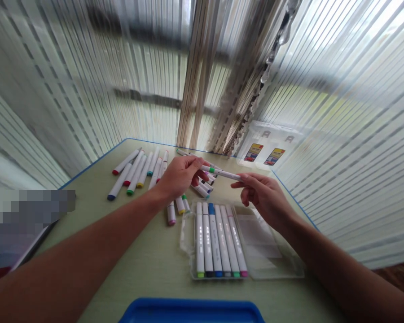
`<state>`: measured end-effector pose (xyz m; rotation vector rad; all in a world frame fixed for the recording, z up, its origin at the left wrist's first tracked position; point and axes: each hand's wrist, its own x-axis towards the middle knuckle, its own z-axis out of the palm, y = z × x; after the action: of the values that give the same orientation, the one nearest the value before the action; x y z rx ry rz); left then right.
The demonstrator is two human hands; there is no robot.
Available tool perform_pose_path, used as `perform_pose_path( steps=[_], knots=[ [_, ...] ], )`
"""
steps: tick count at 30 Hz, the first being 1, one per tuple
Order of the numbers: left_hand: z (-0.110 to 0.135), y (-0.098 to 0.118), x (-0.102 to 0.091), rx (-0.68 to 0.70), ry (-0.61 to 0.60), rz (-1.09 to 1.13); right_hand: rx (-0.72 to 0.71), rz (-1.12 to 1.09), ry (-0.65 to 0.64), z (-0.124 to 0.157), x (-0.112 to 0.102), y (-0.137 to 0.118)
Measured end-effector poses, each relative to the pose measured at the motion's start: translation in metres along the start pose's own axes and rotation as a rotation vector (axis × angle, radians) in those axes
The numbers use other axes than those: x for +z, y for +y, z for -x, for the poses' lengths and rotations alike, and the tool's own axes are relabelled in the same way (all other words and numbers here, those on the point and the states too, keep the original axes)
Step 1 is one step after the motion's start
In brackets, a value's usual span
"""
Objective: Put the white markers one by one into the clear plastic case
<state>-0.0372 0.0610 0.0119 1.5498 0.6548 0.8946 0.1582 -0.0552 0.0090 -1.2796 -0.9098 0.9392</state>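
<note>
and there we were over the pale table (148,264), both hands up above the clear plastic case (272,251) — our left hand (180,176) was pinched shut on one end of a white marker (222,173), thumb and fingers closed round it, while our right hand (264,197) met the other end with thumb and forefinger nipped on the tip, the remaining fingers curled loosely under

the marker hung in the air between the two hands, touching both, just above and behind the case. its long axis ran nearly level, left to right across our view, dipping slightly toward the right hand. a green band sat near the left-hand end; which end was the cap we could not tell, the fingers covered both. neither hand was nearer, each had an end, though the left held more of the barrel

below, six markers in the case (218,240) lay side by side, long axes pointing away from us, coloured ends toward us, filling the left part; the right part showed bare plastic. loose markers (136,170) lay fanned on the table beyond the left hand, a few more (178,207) just beside the case. a blue tray (191,310) edged in at the bottom, striped curtains (340,134) all round
</note>
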Motion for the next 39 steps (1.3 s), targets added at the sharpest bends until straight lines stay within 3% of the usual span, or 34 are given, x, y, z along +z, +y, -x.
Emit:
perform_pose_path(
  steps=[6, 25, 39],
  knots=[
    [0.002, 0.001, 0.0, 0.007, 0.001, -0.029, 0.01, -0.007, 0.013, 0.001, 0.0, -0.001],
    [0.008, -0.002, 0.005, 0.062, -0.161, -0.156, -0.041, 0.044, -0.074, 0.001, -0.003, 0.004],
    [0.018, 0.0, 0.019, 0.234, -0.235, -0.276, -0.061, 0.197, -0.15, 0.008, 0.005, 0.001]
  ],
)
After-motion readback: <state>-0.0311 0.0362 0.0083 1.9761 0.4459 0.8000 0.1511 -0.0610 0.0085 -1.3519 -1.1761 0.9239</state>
